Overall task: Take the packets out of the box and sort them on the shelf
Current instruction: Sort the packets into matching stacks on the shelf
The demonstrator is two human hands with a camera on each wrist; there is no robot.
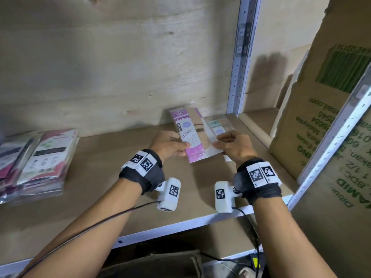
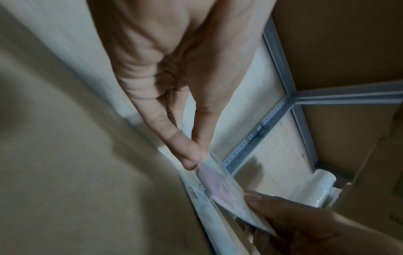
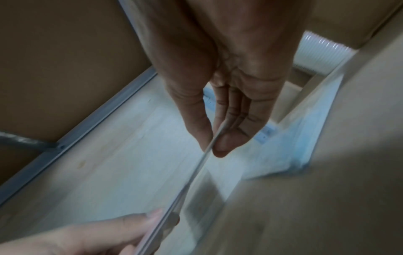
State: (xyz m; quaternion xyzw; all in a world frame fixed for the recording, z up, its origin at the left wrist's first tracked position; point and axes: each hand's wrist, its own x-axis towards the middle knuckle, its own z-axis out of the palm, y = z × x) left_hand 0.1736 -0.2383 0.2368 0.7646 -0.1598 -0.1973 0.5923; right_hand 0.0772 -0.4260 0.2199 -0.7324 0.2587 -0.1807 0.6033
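A purple packet [image 1: 190, 135] is held over the shelf board [image 1: 112, 177], its far end tipped up. My left hand [image 1: 183, 147] pinches its left edge between thumb and fingers [image 2: 187, 151]. My right hand [image 1: 217, 146] pinches the right edge, and the right wrist view shows that packet edge-on [image 3: 187, 186] between thumb and fingers [image 3: 220, 148]. Under and behind it, a teal packet [image 1: 215, 125] lies flat on the shelf, partly covered; the right wrist view shows this teal packet [image 3: 294, 151] too. In the left wrist view the purple packet [image 2: 222, 188] runs from my left fingertips to my right hand [image 2: 294, 224].
A stack of red-and-white packets [image 1: 38, 161] sits at the shelf's left end. A large cardboard box [image 1: 321, 117] with green print stands to the right, past the metal upright [image 1: 239, 67]. A wooden back wall closes the shelf. Bare board lies between the stack and my hands.
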